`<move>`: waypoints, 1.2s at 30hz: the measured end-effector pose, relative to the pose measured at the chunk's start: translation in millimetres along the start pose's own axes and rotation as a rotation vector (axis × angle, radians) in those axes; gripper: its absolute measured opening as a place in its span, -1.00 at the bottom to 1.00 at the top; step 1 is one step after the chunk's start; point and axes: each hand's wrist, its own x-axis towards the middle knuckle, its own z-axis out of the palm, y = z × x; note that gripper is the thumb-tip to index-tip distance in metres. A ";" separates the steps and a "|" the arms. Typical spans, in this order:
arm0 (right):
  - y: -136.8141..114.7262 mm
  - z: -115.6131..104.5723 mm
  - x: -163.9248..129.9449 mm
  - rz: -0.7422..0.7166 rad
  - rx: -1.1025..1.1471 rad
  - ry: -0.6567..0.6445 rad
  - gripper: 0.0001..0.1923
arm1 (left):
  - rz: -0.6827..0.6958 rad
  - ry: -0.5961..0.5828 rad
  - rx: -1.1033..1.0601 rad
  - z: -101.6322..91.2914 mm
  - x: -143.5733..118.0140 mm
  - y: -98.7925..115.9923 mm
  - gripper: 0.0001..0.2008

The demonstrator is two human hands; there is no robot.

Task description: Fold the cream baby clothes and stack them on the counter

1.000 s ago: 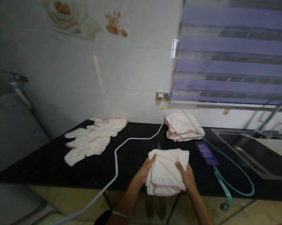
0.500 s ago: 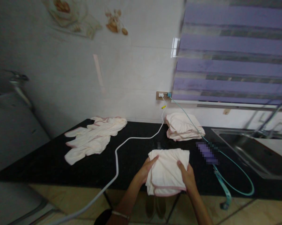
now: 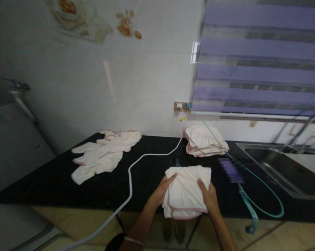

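Hands gripping folded cloth, sink beside

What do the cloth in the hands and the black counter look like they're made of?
The folded cloth: soft cream fabric, probably cotton, matte, with pink stitched edging; it creases and drapes. The counter: likely polished stone, dark and faintly glossy, though blur leaves that open.

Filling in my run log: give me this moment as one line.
left hand: grips folded cloth | right hand: grips same cloth | countertop: unfolded cloths, folded stack
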 end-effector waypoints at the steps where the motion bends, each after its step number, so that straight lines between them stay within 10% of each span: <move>1: -0.3 0.2 -0.2 -0.003 -0.001 0.001 -0.30 | 0.001 0.011 0.003 0.7 -0.6 -0.1 -0.41; 16: 2.8 0.6 -1.3 -0.038 -0.006 -0.015 -0.32 | 0.144 0.223 0.169 16.4 -10.9 -2.1 -0.50; 36: -11.8 -1.3 39.6 0.082 -0.022 -0.249 -0.35 | 0.002 0.037 0.015 9.7 8.9 16.3 -0.39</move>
